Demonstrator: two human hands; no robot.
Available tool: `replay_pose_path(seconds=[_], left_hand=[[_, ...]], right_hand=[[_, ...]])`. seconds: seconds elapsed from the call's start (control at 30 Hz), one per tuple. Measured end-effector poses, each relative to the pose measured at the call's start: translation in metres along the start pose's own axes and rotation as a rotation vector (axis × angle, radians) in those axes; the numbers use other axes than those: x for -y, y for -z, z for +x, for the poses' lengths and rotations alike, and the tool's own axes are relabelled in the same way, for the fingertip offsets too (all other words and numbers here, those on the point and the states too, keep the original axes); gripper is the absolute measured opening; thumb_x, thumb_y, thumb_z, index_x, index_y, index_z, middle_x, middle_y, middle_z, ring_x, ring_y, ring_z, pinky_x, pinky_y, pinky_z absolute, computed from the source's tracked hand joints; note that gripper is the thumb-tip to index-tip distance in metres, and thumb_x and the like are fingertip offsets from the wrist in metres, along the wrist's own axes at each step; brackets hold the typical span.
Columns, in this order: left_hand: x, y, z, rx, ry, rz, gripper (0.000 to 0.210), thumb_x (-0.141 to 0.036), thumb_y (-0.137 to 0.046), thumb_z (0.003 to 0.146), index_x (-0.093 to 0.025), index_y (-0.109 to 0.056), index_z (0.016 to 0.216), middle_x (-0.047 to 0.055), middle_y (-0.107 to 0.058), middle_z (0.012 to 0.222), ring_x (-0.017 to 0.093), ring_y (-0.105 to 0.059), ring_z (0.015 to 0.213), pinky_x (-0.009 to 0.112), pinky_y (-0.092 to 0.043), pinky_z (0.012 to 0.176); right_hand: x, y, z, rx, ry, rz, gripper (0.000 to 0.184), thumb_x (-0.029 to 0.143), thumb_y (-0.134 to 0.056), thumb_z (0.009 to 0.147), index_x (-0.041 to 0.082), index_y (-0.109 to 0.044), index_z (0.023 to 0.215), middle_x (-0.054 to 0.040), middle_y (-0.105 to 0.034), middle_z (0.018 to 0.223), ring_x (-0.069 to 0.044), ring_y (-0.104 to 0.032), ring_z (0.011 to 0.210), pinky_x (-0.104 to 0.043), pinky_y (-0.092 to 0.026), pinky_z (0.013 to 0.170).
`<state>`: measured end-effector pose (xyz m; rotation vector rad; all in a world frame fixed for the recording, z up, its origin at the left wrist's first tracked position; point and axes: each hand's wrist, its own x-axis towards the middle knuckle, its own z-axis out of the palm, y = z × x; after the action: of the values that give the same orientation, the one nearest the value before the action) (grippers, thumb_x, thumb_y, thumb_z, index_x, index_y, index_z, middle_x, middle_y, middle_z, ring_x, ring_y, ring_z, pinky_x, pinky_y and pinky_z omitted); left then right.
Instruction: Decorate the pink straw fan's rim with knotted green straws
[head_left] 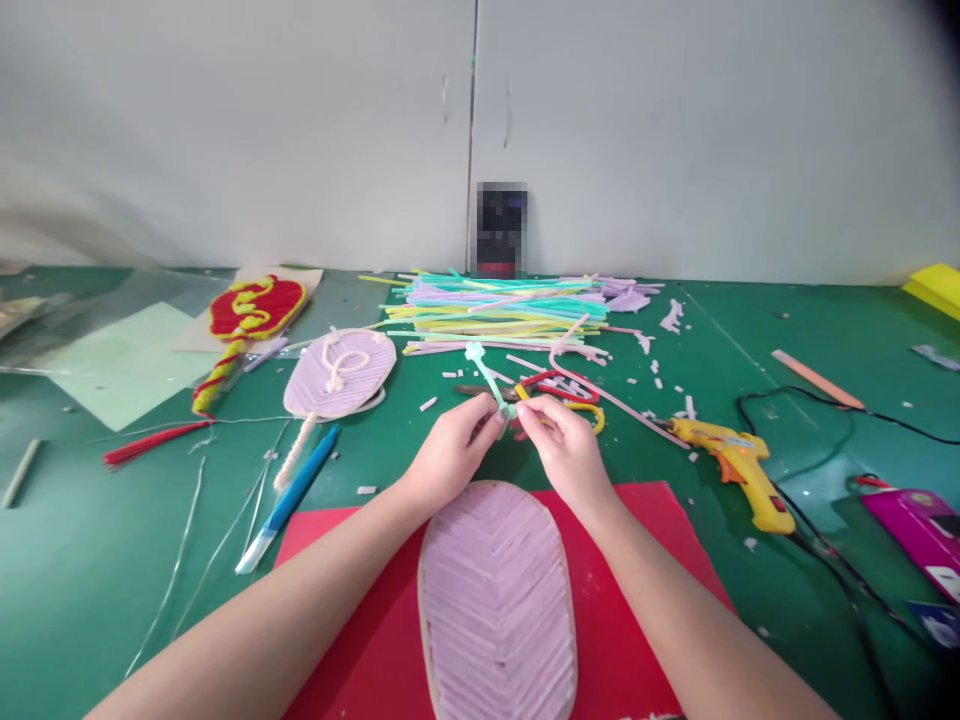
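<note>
**Lilac oval panel of slanted fuzzy strips at bottom centre, a slim mint-green fuzzy stem above it**

The panel lies on a flat red sheet in the lower middle of the frame. At the left, a square of pale green paper lies above a red thread tassel. Right of these, in the upper left, sits a red-and-yellow fuzzy fan shape; nearer the centre are a blue-handled brush with a whitish tip and a smaller lilac fan shape with a pale twisted handle.

At the centre, the left hand pinches the stem's lower end, the flower-like tip pointing to the upper left. Behind it spreads a bundle of pastel fuzzy sticks. The right hand holds the same lower end in a narrow fingertip pinch, in front of red and yellow looped tool handles.

At the right lie a yellow plastic glue gun and, by the edge, a magenta packet.
</note>
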<state>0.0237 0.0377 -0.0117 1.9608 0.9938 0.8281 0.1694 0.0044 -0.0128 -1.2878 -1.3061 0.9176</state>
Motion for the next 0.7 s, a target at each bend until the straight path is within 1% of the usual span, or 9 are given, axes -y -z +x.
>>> replay_pose_path(seconds=[0.1, 0.2, 0.3, 0.37, 0.53, 0.6, 0.7], left_hand=[[0.0, 0.001, 0.001, 0.05, 0.001, -0.098, 0.027, -0.031, -0.04, 0.091, -0.017, -0.043, 0.068, -0.004, -0.043, 0.064, 0.009, -0.04, 0.061, 0.021, -0.034, 0.061], [-0.001, 0.003, 0.002, 0.108, -0.007, -0.186, 0.03, -0.033, -0.04, 0.091, -0.017, -0.044, 0.067, -0.003, -0.044, 0.064, 0.009, -0.041, 0.062, 0.021, -0.036, 0.063], [0.0, 0.004, 0.002, 0.123, -0.004, -0.219, 0.031, -0.034, -0.04, 0.091, -0.017, -0.044, 0.066, -0.003, -0.045, 0.064, 0.009, -0.042, 0.063, 0.021, -0.036, 0.063], [0.0, 0.003, 0.002, 0.11, 0.002, -0.222, 0.03, -0.035, -0.041, 0.091, -0.017, -0.045, 0.068, -0.003, -0.045, 0.065, 0.01, -0.042, 0.063, 0.022, -0.037, 0.063], [0.0, 0.0, 0.002, 0.093, 0.025, -0.237, 0.022, -0.033, -0.042, 0.091, -0.017, -0.048, 0.077, -0.002, -0.05, 0.07, 0.01, -0.046, 0.066, 0.022, -0.038, 0.065], [0.0, 0.0, 0.002, 0.107, 0.025, -0.238, 0.022, -0.032, -0.041, 0.091, -0.017, -0.048, 0.077, -0.002, -0.05, 0.07, 0.01, -0.047, 0.066, 0.022, -0.039, 0.066], [0.001, 0.001, 0.002, 0.165, 0.011, -0.223, 0.022, -0.03, -0.041, 0.091, -0.017, -0.047, 0.075, -0.002, -0.05, 0.069, 0.01, -0.047, 0.067, 0.022, -0.038, 0.066]], right_hand=[[0.004, 0.003, 0.001, 0.03, 0.004, -0.05, 0.021, 0.039, -0.05, 0.086, 0.02, -0.055, 0.077, -0.0016, -0.055, 0.074, -0.015, -0.055, 0.069, -0.026, -0.048, 0.062], [0.007, 0.009, 0.002, 0.103, 0.013, -0.107, 0.02, 0.035, -0.048, 0.087, 0.02, -0.053, 0.075, -0.0001, -0.053, 0.071, -0.014, -0.052, 0.066, -0.025, -0.043, 0.061], [0.009, 0.013, 0.003, 0.174, 0.039, -0.125, 0.017, 0.031, -0.048, 0.087, 0.02, -0.052, 0.075, 0.0005, -0.053, 0.071, -0.013, -0.051, 0.066, -0.025, -0.04, 0.061], [0.009, 0.014, 0.003, 0.181, 0.063, -0.135, 0.016, 0.03, -0.047, 0.088, 0.02, -0.052, 0.076, 0.0005, -0.052, 0.072, -0.013, -0.05, 0.067, -0.025, -0.039, 0.061], [0.006, 0.013, 0.004, 0.143, 0.124, -0.189, 0.015, 0.028, -0.047, 0.088, 0.019, -0.053, 0.077, 0.0002, -0.051, 0.073, -0.013, -0.049, 0.067, -0.024, -0.038, 0.061], [0.007, 0.015, 0.004, 0.155, 0.124, -0.219, 0.016, 0.027, -0.047, 0.088, 0.019, -0.053, 0.075, 0.0003, -0.051, 0.071, -0.013, -0.048, 0.066, -0.024, -0.037, 0.06], [0.01, 0.019, 0.004, 0.219, 0.105, -0.239, 0.019, 0.026, -0.047, 0.088, 0.019, -0.052, 0.071, 0.0008, -0.05, 0.069, -0.013, -0.047, 0.065, -0.025, -0.036, 0.06]])
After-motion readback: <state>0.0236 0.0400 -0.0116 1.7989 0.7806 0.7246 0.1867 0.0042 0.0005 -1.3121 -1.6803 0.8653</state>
